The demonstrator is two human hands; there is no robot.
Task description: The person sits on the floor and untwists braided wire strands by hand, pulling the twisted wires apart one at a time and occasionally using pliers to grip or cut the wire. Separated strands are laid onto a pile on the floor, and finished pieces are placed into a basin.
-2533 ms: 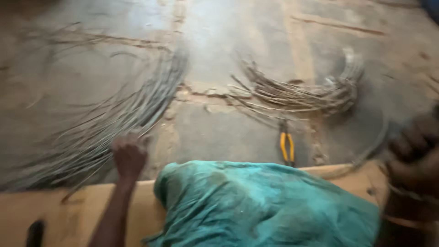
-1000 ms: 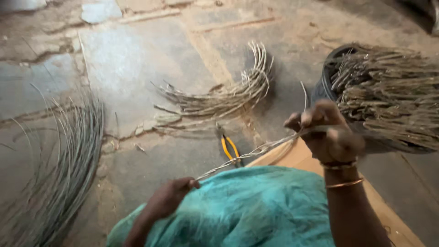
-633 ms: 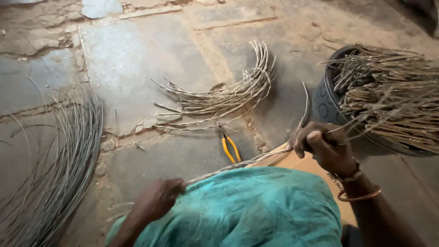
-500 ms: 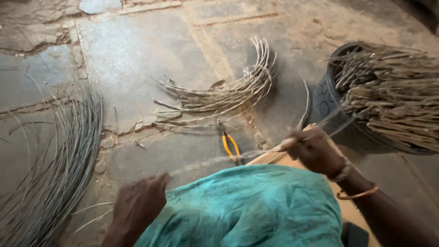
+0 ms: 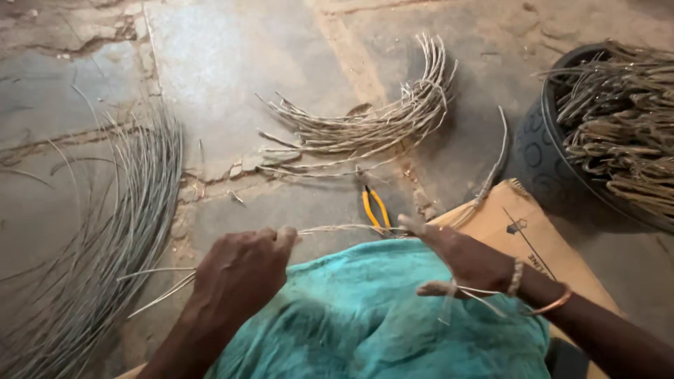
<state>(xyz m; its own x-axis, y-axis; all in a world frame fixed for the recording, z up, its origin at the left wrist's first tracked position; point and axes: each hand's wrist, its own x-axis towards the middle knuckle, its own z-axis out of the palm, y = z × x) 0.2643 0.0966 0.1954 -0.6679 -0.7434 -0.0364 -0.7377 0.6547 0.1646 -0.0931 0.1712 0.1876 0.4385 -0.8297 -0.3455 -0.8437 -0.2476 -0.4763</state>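
Observation:
My left hand (image 5: 242,270) pinches one end of a thin pale cane strand (image 5: 337,228) above a teal cloth (image 5: 379,316) that lies over my lap. My right hand (image 5: 463,256) grips the same strand further along. Beyond it the strand curves up toward the dark tub (image 5: 544,165). Loose fibre ends hang below my right palm. A bangle and threads circle my right wrist.
A curved bundle of pale cane strips (image 5: 379,123) lies on the stone floor ahead. Yellow-handled pliers (image 5: 374,209) rest near the cloth. Long thin canes (image 5: 112,238) fan out at left. The dark tub holds a heap of dry fibres (image 5: 625,133). A cardboard sheet (image 5: 533,242) lies under my right arm.
My left hand has come up off the cloth and closed on the strand. My right hand has moved down and left, nearer the cloth. The camera has tilted slightly.

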